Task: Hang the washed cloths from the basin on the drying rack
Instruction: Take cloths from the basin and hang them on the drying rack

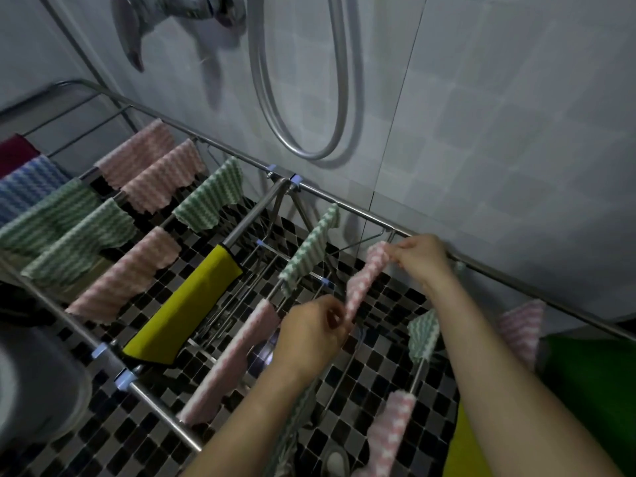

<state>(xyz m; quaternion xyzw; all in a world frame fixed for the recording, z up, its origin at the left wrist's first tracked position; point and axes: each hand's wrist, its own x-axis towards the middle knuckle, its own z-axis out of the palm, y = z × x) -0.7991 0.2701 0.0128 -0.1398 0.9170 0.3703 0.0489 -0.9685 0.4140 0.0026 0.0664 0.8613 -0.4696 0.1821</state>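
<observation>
A pink-and-white striped cloth [363, 280] is stretched between both hands above the metal drying rack [347, 204]. My right hand [421, 258] pinches its far end near the rack's back rail. My left hand [315, 333] grips its near end. Several cloths hang on the rack's bars: pink ones [151, 163], green ones [210, 197], a blue one [27, 185] and a yellow one [187, 304]. Another pink cloth [237, 359] lies along a bar just left of my left hand. The basin [38, 383] shows at the lower left, blurred.
A shower hose [309, 98] loops down the tiled wall behind the rack, with a tap [137, 32] at the top left. The floor under the rack is black-and-white mosaic tile [378, 339]. A green object [592, 383] sits at the right edge.
</observation>
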